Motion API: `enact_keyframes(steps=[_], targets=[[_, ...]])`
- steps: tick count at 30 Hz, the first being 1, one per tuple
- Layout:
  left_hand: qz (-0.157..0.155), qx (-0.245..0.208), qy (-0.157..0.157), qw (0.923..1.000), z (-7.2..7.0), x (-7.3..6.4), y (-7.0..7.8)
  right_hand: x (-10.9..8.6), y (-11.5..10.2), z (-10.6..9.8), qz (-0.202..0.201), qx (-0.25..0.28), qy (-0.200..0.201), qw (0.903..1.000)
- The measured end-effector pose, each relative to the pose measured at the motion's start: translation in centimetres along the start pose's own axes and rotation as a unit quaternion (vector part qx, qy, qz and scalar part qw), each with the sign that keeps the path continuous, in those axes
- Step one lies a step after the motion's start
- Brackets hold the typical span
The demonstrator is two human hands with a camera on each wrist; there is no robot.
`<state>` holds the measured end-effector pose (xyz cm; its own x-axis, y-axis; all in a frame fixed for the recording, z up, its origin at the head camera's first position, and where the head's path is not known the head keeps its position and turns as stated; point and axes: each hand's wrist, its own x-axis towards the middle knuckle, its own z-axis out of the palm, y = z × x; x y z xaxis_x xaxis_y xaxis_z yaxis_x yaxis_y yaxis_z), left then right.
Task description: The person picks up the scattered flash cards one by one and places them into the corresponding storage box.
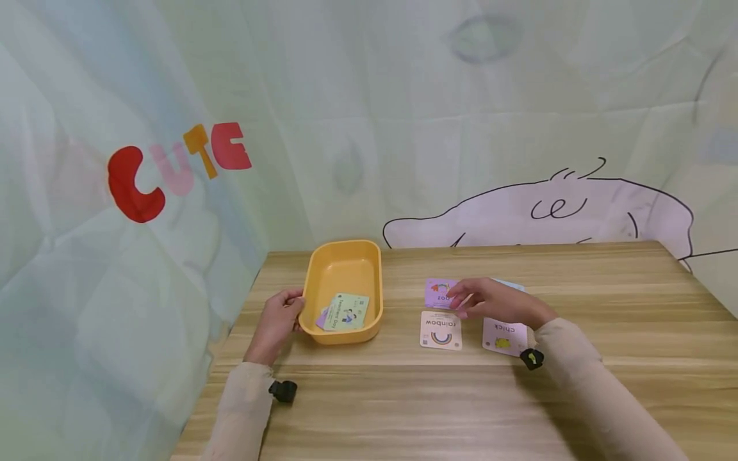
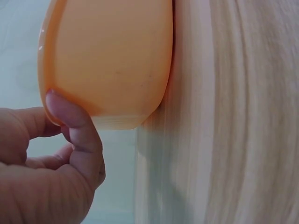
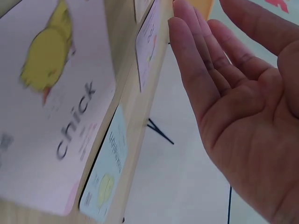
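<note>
My left hand (image 1: 280,321) pinches the near left rim of a yellow plastic tray (image 1: 372,275); the left wrist view shows a digit against the tray's wall. Inside the tray a green picture card (image 1: 353,312) overlaps a purple card (image 1: 322,318). Above a group of cards hovers my right hand (image 1: 490,301), its fingers loosely bent and the palm bare in the right wrist view. Below it lie a rainbow card (image 1: 441,331), a chick card (image 1: 505,337) and a purple card (image 1: 436,293), partly covered by the fingers. A light blue card (image 3: 105,170) is mostly hidden in the head view.
Everything stands on a wood-grain table (image 1: 403,403). A printed cloth (image 1: 323,128) hangs along its back and left edges, with coloured letters and a line drawing on it. The tray stands near the table's back left corner, left of the cards.
</note>
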<state>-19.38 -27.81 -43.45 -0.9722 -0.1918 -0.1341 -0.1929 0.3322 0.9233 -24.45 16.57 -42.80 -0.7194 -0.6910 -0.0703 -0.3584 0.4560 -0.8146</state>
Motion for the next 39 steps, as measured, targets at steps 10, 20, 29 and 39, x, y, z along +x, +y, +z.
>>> enact_keyframes(steps=[10,20,29,39], targets=[[0.002,-0.002,-0.003,1.0000,-0.1,-0.1,0.1,-3.3,1.4,-1.1,0.047,-0.019,0.022,0.9985],[0.008,-0.007,-0.006,0.9999,-0.2,0.0,0.2,-5.6,2.0,-1.6,0.073,-0.047,0.068,0.9939],[0.009,-0.004,-0.002,1.0000,0.0,-0.1,-0.1,-6.6,2.0,-0.7,0.140,-0.085,0.089,0.9824],[0.004,-0.002,-0.002,1.0000,-0.1,-0.3,0.1,-6.2,1.7,0.2,0.112,-0.203,0.095,0.9682]])
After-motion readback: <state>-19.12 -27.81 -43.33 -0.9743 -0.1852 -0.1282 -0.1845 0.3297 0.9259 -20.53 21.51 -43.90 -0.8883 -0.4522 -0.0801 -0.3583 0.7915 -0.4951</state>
